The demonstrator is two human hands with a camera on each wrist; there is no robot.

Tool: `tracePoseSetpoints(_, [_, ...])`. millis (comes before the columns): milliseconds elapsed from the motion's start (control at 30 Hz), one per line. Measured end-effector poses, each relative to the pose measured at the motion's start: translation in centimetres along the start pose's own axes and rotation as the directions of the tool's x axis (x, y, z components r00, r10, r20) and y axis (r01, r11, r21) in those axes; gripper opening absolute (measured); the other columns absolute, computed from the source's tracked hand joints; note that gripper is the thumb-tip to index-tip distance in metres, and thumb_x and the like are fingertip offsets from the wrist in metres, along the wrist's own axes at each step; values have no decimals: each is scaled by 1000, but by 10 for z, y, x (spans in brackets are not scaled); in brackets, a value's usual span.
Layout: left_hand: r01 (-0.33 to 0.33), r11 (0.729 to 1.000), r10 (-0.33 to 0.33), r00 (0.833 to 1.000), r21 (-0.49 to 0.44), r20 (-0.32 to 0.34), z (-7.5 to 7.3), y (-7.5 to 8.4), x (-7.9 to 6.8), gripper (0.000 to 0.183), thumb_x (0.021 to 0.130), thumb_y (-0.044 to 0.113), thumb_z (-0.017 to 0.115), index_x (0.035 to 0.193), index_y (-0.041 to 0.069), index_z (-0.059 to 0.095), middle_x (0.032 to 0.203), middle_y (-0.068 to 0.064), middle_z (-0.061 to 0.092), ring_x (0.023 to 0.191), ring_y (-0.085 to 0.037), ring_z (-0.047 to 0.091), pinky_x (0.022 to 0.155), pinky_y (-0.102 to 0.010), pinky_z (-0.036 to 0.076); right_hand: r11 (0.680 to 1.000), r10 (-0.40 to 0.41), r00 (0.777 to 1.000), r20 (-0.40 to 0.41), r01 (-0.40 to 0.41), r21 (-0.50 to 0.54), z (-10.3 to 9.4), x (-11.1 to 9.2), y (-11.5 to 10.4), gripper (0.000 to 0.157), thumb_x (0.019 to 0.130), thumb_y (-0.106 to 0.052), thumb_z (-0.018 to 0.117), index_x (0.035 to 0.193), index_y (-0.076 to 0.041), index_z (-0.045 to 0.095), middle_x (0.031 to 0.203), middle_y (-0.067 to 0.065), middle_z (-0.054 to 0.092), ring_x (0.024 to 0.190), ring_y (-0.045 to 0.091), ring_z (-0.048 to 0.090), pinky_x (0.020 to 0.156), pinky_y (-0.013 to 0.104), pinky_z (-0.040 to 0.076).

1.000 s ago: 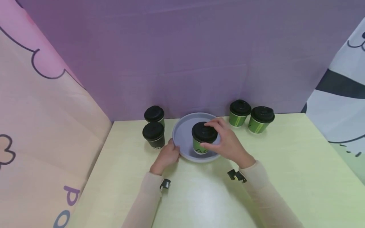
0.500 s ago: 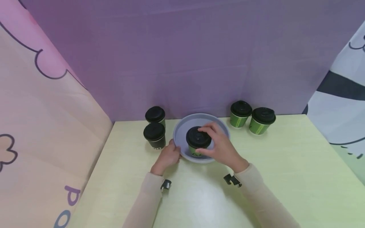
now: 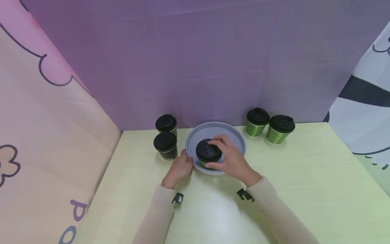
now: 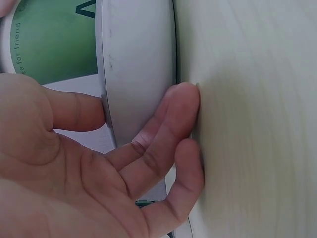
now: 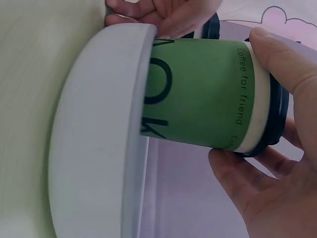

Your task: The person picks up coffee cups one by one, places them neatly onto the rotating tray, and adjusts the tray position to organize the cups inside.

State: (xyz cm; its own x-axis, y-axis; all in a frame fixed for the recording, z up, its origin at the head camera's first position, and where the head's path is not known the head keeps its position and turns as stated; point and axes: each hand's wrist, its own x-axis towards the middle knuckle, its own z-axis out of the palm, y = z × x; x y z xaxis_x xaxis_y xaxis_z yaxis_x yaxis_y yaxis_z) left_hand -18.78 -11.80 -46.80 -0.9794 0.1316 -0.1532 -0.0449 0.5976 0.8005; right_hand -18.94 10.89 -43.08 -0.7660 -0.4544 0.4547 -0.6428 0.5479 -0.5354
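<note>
A green paper coffee cup [image 3: 208, 151] with a black lid stands in the round grey tray [image 3: 233, 137], left of its middle. My right hand [image 3: 234, 162] grips it near the lid, thumb on one side and fingers on the other. In the right wrist view the cup [image 5: 200, 94] shows dark letters, and the tray wall hides its base. My left hand [image 3: 180, 167] holds the tray's left rim. As the left wrist view shows, the thumb lies over the rim and the fingers curl against the outer wall of the tray [image 4: 141, 59].
Left of the tray, a dark lidded cup [image 3: 166, 145] stands in front of another lidded cup [image 3: 166, 122]. Two green lidded cups [image 3: 256, 122] [image 3: 278, 129] stand at the back right. A purple backdrop [image 3: 195, 67] rises behind the pale table [image 3: 213, 210].
My right hand has moved left and slightly nearer with the coffee cup, from the tray's middle towards its left front. My left hand keeps its hold on the rim.
</note>
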Motion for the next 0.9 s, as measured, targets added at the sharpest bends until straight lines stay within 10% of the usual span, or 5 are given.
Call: tracePoseSetpoints(900, [21,999,-21,1000,33,3,-1,4,-3,54,109,20,37,155,-7,25,84,-12,70,63,-16,62,71,-33,47,997,65,998,-14,-64,36,11,0,-3,75,76,-33,92,139,-15,55,141,8,47,127,28,57,106,47,50])
